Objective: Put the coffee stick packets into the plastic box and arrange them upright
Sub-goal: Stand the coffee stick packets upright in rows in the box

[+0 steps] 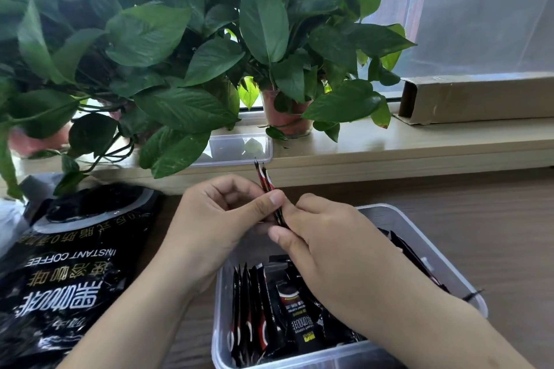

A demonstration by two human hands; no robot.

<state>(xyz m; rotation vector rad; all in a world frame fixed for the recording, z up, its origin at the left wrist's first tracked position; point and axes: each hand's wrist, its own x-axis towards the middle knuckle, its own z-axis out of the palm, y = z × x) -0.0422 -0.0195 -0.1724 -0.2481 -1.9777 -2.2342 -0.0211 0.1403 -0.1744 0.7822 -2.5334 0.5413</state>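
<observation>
Forearms are reaching up from the bottom edge, nearest the viewer, and meeting above a wooden table (494, 219). Leafy potted plants (180, 39) are filling the upper half, standing on a pale windowsill (419, 147), with a long cardboard carton (479, 99) lying at the right. A large black instant coffee bag (69, 263) is lying flat at the left. The clear plastic box (443, 255) is sitting at bottom centre, and what looks like its lid (239, 148) is resting on the sill under the leaves. Inside the box, a row of coffee stick packets (254, 308) is standing on edge against the left wall, while others are lying jumbled toward the right. The left hand (218, 213) and right hand (329, 243) are both pinching a few held packets (263, 180) between thumb and curled fingers, just above the box's far end, tips pointing up. Squaring their edges together first, then lowering them on end snug against the standing row, is probably the way to stop them toppling.
</observation>
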